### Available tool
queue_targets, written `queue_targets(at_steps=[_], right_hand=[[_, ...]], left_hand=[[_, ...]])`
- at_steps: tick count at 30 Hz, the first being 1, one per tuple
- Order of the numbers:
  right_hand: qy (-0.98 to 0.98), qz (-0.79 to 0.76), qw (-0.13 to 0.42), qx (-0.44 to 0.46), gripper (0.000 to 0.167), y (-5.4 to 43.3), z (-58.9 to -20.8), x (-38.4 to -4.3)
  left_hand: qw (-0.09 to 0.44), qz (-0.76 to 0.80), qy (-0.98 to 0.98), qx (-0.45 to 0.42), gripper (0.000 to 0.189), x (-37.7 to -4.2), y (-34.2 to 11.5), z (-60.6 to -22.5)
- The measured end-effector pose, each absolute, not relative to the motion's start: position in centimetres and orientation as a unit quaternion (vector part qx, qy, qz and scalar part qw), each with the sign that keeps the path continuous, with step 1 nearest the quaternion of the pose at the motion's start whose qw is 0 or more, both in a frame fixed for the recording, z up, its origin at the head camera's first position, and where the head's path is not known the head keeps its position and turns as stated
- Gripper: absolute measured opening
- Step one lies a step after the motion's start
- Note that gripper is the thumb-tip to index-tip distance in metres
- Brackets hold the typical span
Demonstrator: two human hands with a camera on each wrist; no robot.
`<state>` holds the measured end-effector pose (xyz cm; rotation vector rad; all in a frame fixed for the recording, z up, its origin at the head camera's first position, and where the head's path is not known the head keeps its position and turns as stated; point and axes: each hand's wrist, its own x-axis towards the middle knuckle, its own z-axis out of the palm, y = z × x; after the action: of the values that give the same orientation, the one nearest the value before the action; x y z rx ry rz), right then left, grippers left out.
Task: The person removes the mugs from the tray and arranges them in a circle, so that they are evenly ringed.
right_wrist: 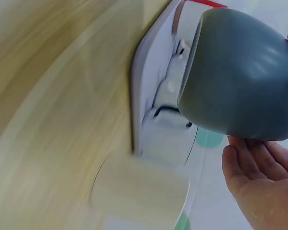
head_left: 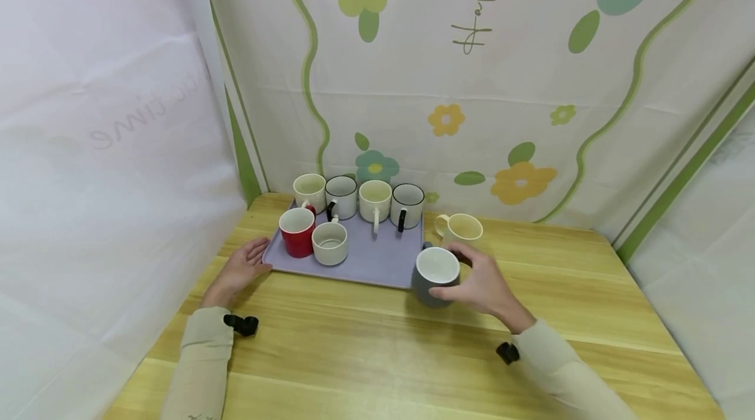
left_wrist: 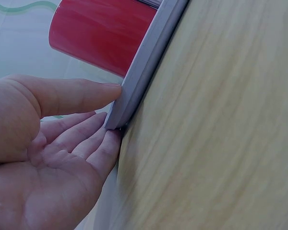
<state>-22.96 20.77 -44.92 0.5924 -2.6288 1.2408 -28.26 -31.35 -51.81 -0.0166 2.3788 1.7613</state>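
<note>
Mugs [head_left: 432, 290] number eight, six on one tray [head_left: 383, 263], one gripped

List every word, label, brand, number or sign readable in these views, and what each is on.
"Happy": back curtain, running sideways.
"time": left curtain, mirrored, with fainter letters beside it too unclear to read.
Left sleeve: dark marks at the frame's edge, cut off and unreadable.
No writing shows on the gray mug or tray.

The grey mug [right_wrist: 245, 76] looks ceramic, smooth with a soft sheen; the red mug [head_left: 297, 243] looks smooth. The lilac tray [head_left: 377, 263] resembles matt plastic, the worktop [head_left: 366, 348] lightly glossy wood, the backdrop [head_left: 401, 73] creased cloth.
</note>
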Motion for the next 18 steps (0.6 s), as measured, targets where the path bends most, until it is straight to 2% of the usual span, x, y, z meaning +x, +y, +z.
queue_targets(at_steps=[10,18], right_hand=[[-0.922,0.348,0.087,0.144,0.084,30.0,-46.4,-21.5],[-0.939,0.31,0.106,0.109,0.083,35.7,-46.9,-24.2]], left_hand=[[0.09,0.593,0.8,-0.008,0.078,-28.1,-31.3,-51.7],[0.091,0.593,0.8,-0.004,0.078,-28.2,-31.3,-51.8]])
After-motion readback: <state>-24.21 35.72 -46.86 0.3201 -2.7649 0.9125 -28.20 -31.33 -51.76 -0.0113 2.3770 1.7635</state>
